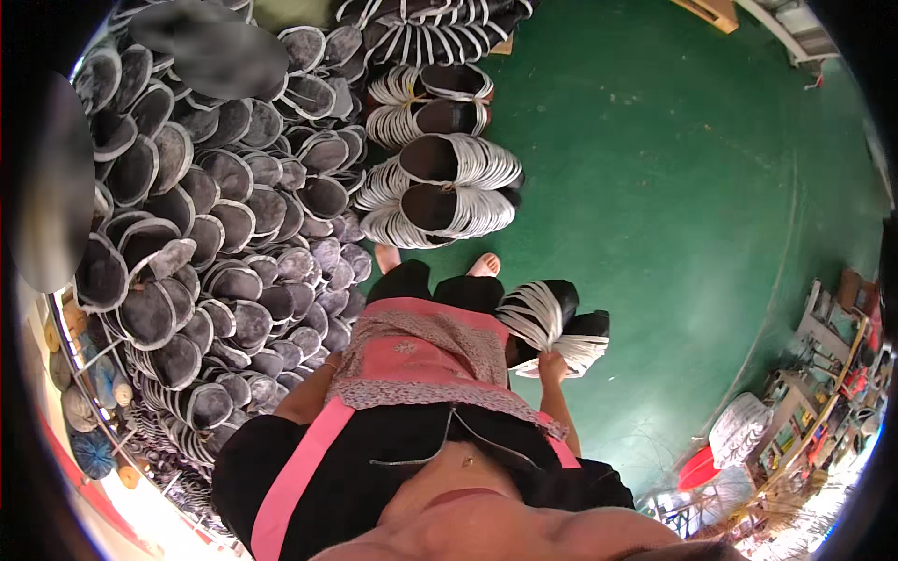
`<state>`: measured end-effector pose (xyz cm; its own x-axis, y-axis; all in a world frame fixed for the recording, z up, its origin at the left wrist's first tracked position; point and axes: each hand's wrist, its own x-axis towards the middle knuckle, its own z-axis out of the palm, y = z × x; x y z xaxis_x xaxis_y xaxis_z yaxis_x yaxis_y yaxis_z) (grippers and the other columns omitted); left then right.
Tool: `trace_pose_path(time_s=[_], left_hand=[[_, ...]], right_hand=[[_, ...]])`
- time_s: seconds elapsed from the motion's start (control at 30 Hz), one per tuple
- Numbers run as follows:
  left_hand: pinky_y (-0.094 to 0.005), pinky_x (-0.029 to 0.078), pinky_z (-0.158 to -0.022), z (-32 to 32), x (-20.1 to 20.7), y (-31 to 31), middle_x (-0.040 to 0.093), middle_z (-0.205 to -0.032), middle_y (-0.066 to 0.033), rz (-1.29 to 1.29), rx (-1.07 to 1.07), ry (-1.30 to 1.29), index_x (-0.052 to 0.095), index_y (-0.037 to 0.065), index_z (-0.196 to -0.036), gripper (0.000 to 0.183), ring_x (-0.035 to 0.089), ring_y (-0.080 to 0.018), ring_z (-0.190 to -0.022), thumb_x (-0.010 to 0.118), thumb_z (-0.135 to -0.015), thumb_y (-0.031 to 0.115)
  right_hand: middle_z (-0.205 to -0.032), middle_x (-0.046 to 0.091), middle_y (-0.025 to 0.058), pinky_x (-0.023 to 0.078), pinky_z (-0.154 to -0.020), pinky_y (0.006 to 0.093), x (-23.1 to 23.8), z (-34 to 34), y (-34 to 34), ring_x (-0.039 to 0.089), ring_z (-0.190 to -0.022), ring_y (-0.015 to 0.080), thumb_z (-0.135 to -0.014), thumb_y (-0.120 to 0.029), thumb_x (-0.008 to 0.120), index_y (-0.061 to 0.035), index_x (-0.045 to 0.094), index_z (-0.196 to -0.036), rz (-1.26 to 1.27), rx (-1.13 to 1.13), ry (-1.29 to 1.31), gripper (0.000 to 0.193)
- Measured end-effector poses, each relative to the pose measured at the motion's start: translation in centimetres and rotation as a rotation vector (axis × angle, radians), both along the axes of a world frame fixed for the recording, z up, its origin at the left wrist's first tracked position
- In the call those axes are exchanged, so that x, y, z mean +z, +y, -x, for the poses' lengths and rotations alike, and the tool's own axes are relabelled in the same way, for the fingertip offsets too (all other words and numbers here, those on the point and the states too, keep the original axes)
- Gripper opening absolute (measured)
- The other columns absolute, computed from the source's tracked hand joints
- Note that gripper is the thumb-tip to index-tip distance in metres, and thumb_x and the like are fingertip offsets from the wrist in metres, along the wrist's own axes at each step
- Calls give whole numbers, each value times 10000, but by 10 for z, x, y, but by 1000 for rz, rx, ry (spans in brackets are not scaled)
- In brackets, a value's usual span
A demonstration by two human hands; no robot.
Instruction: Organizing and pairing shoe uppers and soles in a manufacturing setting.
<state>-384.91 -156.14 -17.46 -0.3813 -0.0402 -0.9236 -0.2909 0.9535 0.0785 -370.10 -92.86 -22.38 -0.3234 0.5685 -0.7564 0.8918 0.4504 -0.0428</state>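
My right hand is closed on the tied middle of a bundle of dark oval fabric pieces with white edging. This bundle hangs at my right side, its pieces fanning out on both sides of my grip. My left arm reaches down by the pink apron, next to the heap of similar pieces. Of my left hand only a little shows at the apron's edge; its fingers are hidden, so I cannot tell whether they hold anything.
A large heap of white-edged dark oval pieces covers the floor on the left. Ahead of my bare feet lie tied bundles, the nearest one close to my toes. Green floor stretches right. Cluttered shelving and a red basin stand at lower right.
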Motion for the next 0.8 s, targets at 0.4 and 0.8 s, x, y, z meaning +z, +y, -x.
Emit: trace_pose_path(time_s=[0.4, 0.8], left_hand=[[-491, 522, -981, 49, 1, -7, 704, -1241, -227, -46, -46, 162, 749, 121, -1198, 345, 675, -398, -1151, 557, -983, 310], [-485, 520, -982, 42, -60, -31, 710, -1241, -214, -133, -100, 232, 744, 124, -1210, 340, 677, -389, -1149, 549, -991, 296]], right_hand=[[-992, 721, 257, 518, -865, 564, 8, 48, 48, 681, -986, 476, -839, -403, 624, -67, 707, -949, -3, -8, 235, 363], [-932, 730, 260, 556, -821, 555, 48, 56, -28, 706, -922, 461, -832, -260, 595, -70, 729, -975, -145, 41, 261, 273]])
